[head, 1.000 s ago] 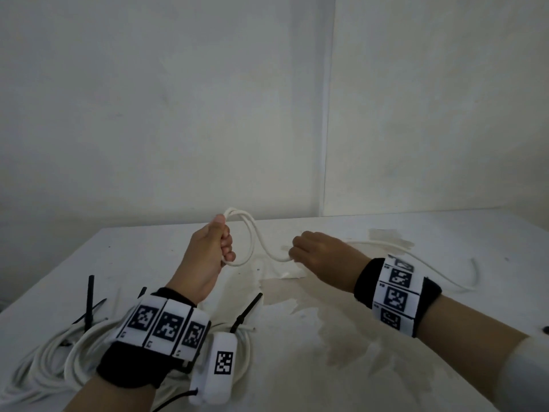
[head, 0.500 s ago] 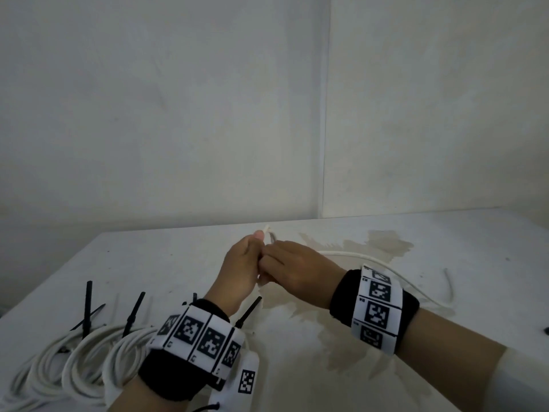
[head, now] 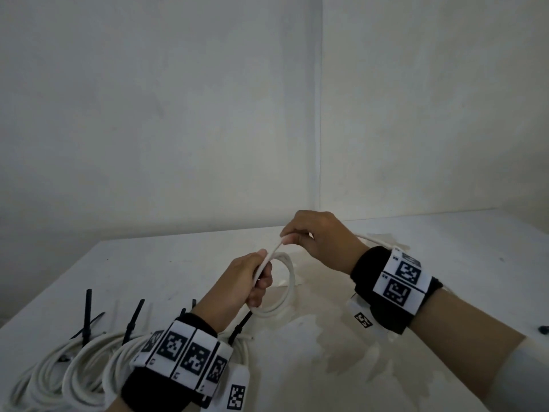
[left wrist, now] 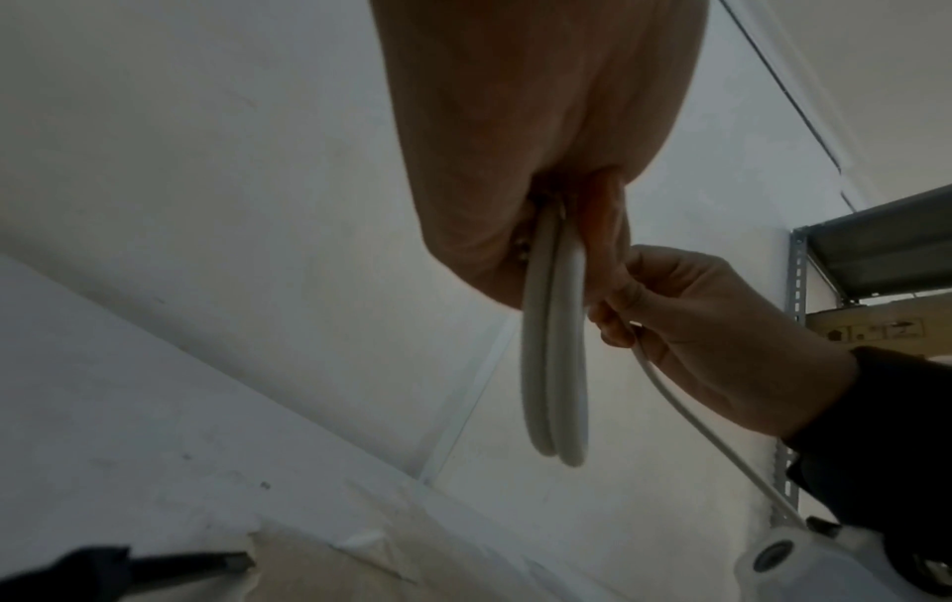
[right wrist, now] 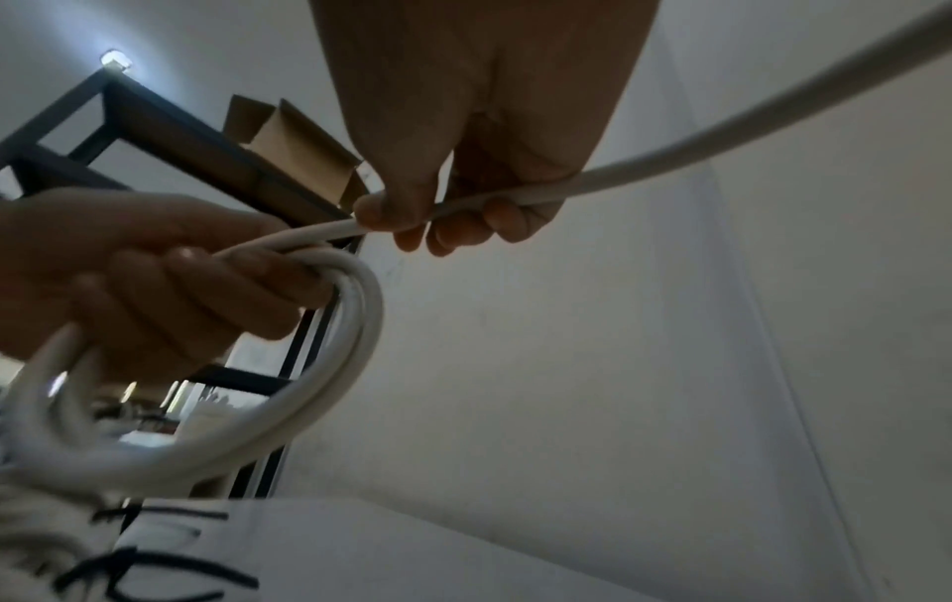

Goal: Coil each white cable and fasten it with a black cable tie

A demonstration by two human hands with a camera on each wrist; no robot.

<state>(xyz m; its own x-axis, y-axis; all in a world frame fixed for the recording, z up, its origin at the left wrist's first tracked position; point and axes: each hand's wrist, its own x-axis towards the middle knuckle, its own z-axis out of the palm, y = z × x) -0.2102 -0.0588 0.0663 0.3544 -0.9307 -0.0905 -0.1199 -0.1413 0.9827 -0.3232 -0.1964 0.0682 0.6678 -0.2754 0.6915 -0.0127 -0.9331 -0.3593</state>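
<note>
From the head view, my left hand grips the loops of the white cable above the table, and my right hand pinches its free strand. Tied coils lie at the left.

From the left wrist, two loops hang from my closed fingers.

From the right wrist, my thumb and fingers pinch the strand.
</note>
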